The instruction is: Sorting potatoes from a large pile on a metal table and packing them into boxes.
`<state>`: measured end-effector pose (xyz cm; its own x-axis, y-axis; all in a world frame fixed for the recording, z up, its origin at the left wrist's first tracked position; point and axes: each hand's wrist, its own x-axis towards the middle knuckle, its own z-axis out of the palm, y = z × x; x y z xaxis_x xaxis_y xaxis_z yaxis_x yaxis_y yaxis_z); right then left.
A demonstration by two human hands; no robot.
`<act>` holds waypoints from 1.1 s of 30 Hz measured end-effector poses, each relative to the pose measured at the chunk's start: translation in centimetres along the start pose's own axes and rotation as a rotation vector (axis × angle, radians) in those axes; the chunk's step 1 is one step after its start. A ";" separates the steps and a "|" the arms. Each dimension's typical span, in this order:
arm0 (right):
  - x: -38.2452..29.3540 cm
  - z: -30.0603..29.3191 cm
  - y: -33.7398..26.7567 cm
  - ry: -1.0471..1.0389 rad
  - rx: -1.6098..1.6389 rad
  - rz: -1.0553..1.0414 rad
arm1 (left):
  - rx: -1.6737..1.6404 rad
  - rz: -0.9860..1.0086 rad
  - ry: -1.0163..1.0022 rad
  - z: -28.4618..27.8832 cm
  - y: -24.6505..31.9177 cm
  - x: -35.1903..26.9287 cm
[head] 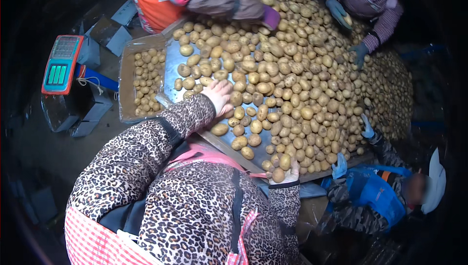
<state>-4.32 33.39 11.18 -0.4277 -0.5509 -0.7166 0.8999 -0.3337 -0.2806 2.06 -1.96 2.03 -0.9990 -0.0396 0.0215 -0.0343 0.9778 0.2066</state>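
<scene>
My left hand [220, 96] lies palm down among the potatoes [263, 88] on the metal sorting table [174, 90]. Its fingers are slightly apart, and whatever is under the palm is hidden. Close to the table's near edge, my right hand [291, 174] has potatoes [278, 174] in its grasp; they cover most of the fingers. Loose potatoes [254, 139] lie on the bare metal between my two hands. Toward the far right the potatoes rise into a large heap [321, 82].
An open carton [126, 86] of small potatoes adjoins the table's left end. Left of it stands a digital scale [62, 64] with a blue post. Gloved co-workers' hands [338, 12], [340, 166] work around the heap. A purple-gloved hand [271, 17] reaches across the far side.
</scene>
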 end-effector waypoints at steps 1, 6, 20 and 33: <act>-0.2 -0.3 0.1 0.082 -0.036 -0.026 | -0.001 -0.030 -0.035 -0.3 -0.2 0.9; -1.8 -2.2 0.6 -0.063 -0.026 -0.094 | -0.133 0.134 0.211 -1.5 0.3 4.0; -4.6 -5.1 2.5 -0.435 0.441 -0.283 | -0.958 -0.006 -0.233 1.2 3.9 9.1; -17.2 -15.6 25.3 0.477 1.437 -0.971 | -1.666 -0.492 -0.985 -1.5 14.4 5.3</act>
<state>27.10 46.36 6.42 -0.4111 0.3847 -0.8265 -0.5127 -0.8472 -0.1393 -3.71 11.60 6.62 -0.6038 0.4789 -0.6373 -0.7854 -0.2207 0.5783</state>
